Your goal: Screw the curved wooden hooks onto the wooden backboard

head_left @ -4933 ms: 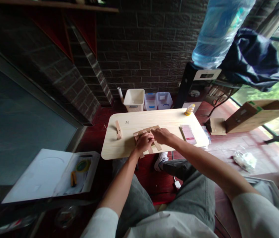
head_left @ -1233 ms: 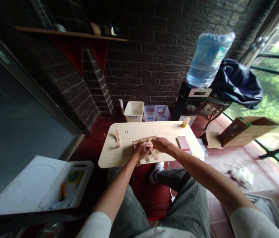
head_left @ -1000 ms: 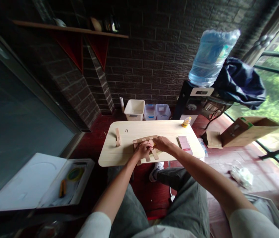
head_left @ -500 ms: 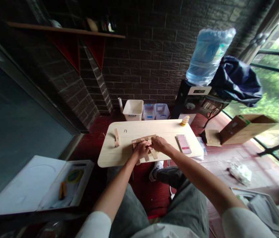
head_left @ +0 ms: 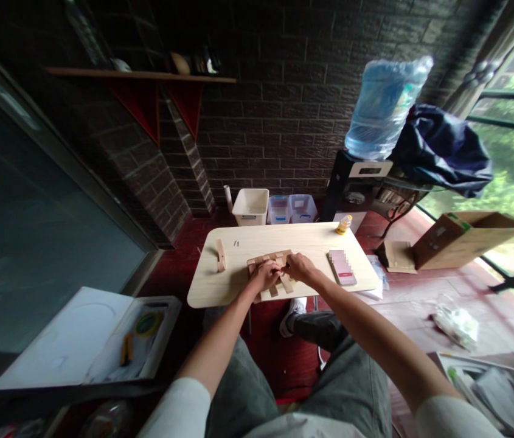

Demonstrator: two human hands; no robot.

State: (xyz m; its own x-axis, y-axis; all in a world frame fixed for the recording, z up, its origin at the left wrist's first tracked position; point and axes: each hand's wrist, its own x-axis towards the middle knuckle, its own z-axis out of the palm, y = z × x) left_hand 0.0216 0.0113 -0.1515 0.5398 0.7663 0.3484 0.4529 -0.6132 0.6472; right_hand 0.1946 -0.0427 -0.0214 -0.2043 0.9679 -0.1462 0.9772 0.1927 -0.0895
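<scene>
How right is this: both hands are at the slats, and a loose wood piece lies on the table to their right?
Not quite: in the head view, the loose piece lies left of the left hand and right hand. The rest holds.

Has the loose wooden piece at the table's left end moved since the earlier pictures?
No. Against the tabletop, the loose wooden piece keeps its place near the left end; only the camera's view shifted.
</scene>
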